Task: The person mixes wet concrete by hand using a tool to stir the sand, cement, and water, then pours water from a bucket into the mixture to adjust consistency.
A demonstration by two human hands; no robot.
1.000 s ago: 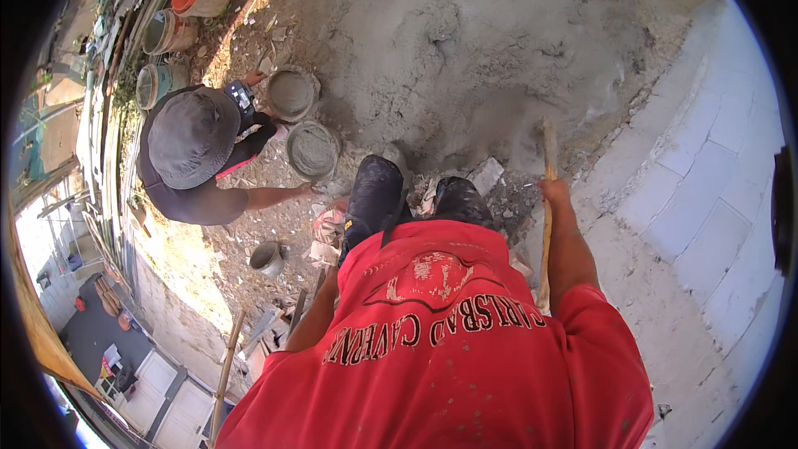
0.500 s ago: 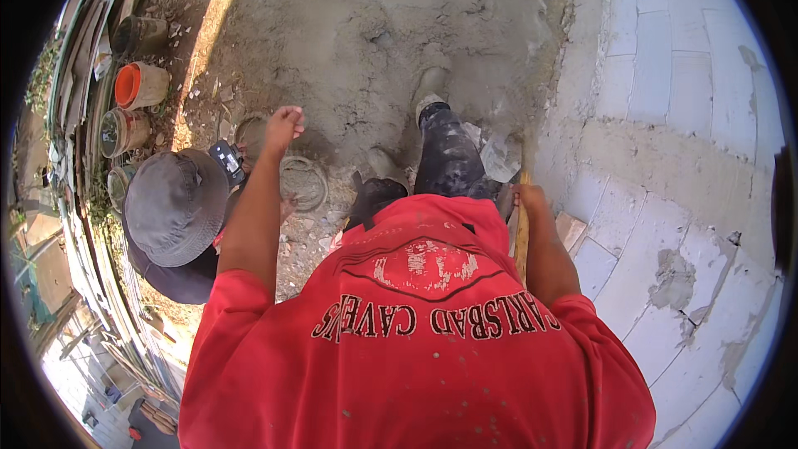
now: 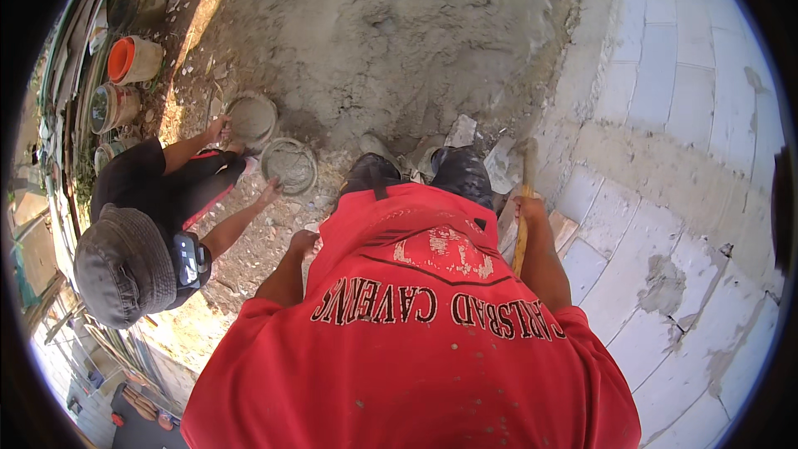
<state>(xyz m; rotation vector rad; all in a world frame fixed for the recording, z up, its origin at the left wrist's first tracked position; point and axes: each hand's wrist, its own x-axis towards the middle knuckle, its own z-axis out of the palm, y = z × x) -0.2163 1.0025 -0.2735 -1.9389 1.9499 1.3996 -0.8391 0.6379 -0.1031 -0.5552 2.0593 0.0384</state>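
I look down over my red shirt and dusty dark trousers at a heap of grey sand (image 3: pixel 391 41). My right hand (image 3: pixel 527 209) grips a long wooden handle (image 3: pixel 522 224) that runs down to the ground by my right foot; its head is hidden among rubble. My left hand (image 3: pixel 304 242) hangs at my hip, loosely curled with nothing in it. To my left a person in a grey hat (image 3: pixel 125 266) crouches, one hand on a round grey pan (image 3: pixel 252 119), the other beside a second pan (image 3: pixel 289 166).
A wall of white blocks (image 3: pixel 665 199) with grey mortar runs along the right. An orange bucket (image 3: pixel 133 58) and other tubs (image 3: pixel 115 106) stand at the far left by stacked boards. Broken block pieces (image 3: pixel 462 130) lie by my feet.
My left arm dropped from reaching out toward the pans to my hip. The view swung so the crouching person sits lower left, now with hands at both pans.
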